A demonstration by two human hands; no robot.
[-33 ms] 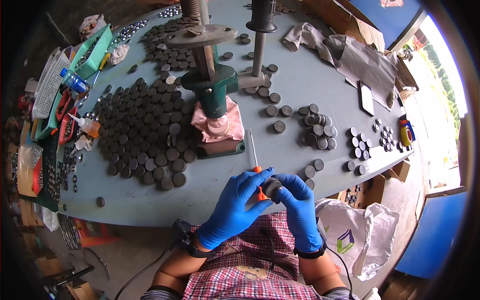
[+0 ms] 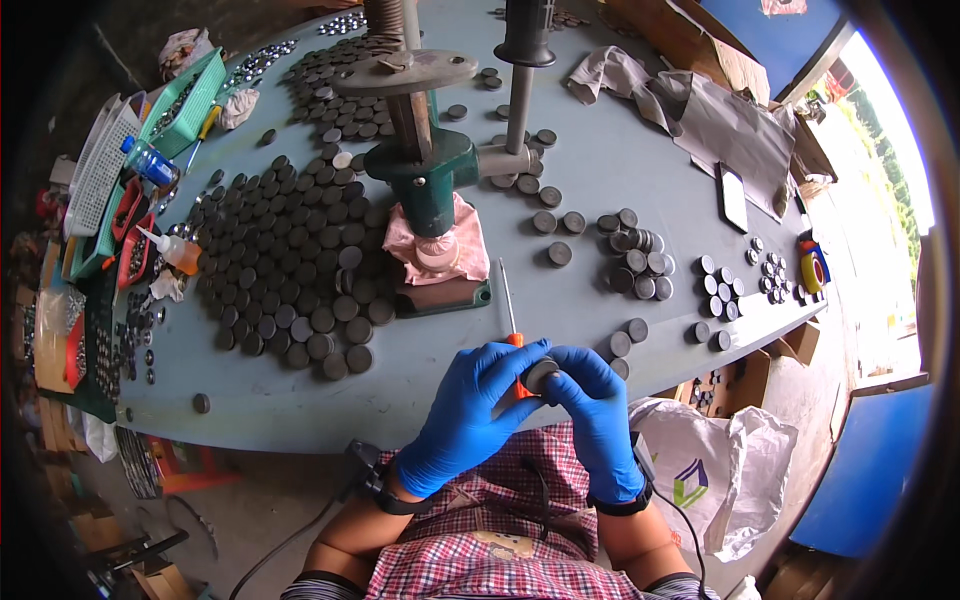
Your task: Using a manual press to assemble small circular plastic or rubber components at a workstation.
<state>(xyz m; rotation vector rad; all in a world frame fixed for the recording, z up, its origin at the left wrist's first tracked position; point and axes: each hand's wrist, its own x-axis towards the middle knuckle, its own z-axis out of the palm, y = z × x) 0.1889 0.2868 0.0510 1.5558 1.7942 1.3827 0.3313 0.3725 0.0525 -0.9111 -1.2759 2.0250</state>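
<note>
Close above the table's near edge, both my gloved hands hold one dark round disc (image 2: pixel 541 376) between them. My left hand (image 2: pixel 470 400), in a blue glove, has its index finger at the disc's far side and its thumb at the near side. On the right side, thumb and fingers of my right hand (image 2: pixel 595 400) pinch it. Just behind the hands lies a screwdriver (image 2: pixel 514 338) with an orange handle, its metal shaft pointing away from me. Part of its handle is hidden by my left fingers. Several loose dark discs (image 2: pixel 637 328) lie to the right of my hands.
A green hand press (image 2: pixel 425 190) stands mid-table, a pink cloth (image 2: pixel 470 240) at its base. Many dark discs (image 2: pixel 290 240) spread to its left. Green baskets (image 2: pixel 190 100) and a glue bottle (image 2: pixel 178 252) are at far left. Right are a phone (image 2: pixel 732 196), brown paper (image 2: pixel 730 130) and tape (image 2: pixel 814 270).
The disc has tilted slightly between my fingers, so its flat face shows differently. Both hands stay in nearly the same place.
</note>
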